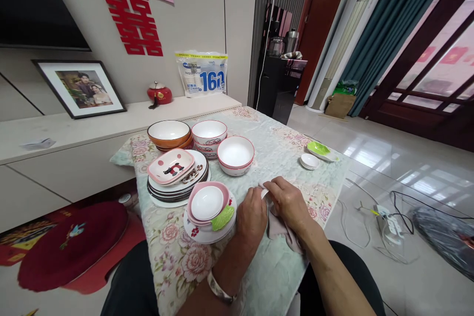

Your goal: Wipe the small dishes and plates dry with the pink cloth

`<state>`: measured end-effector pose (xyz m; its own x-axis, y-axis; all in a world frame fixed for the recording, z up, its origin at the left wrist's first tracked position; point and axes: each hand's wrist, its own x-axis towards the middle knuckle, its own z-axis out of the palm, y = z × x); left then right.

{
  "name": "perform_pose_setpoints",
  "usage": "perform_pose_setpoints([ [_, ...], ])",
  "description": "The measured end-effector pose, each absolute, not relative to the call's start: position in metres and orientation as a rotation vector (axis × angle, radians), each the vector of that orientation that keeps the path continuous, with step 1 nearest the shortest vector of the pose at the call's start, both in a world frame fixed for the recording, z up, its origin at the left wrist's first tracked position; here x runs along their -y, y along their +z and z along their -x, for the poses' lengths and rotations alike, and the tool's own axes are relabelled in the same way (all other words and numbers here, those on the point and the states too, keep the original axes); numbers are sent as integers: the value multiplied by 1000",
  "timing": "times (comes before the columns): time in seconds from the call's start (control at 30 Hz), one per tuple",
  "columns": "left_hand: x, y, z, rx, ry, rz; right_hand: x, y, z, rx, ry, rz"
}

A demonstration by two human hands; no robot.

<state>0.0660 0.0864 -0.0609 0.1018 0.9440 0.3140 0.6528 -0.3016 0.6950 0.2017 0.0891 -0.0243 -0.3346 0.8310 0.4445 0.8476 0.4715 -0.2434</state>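
Observation:
Both my hands rest together on the flowered tablecloth (281,148) near the table's front. My left hand (252,217) is curled, its fingers closed on a small white dish (264,192) of which only an edge shows. My right hand (287,202) is closed over a greyish-pink cloth (281,231) and presses it against that dish. Just left of my left hand stands a stack of small plates (209,217) with a pink-rimmed white bowl on top and a green leaf-shaped dish (223,218) leaning on it.
Further back stand a pile of dark-rimmed plates (177,188) topped by a pink tray, an orange bowl (169,133), and pink-rimmed bowls (236,154). A small white saucer stack (310,161) and a green dish (319,148) lie at the right edge. Cables (392,217) cross the floor.

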Motion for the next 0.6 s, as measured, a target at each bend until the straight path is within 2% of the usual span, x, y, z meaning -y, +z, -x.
perform_pose_setpoints([
  [0.17,-89,-65,-67,-1532,1205,-1928,-94,-23,-202,2088,212,1360],
  [0.37,-91,-62,-68,-1539,1370,-1587,-98,-27,-201,1887,690,1407],
  [0.43,-91,-60,-67,-1522,1360,-1613,-97,-29,-202,1888,650,1409],
  [0.6,-86,-56,-67,-1547,1148,-1973,-92,-30,-207,2069,82,1544],
])
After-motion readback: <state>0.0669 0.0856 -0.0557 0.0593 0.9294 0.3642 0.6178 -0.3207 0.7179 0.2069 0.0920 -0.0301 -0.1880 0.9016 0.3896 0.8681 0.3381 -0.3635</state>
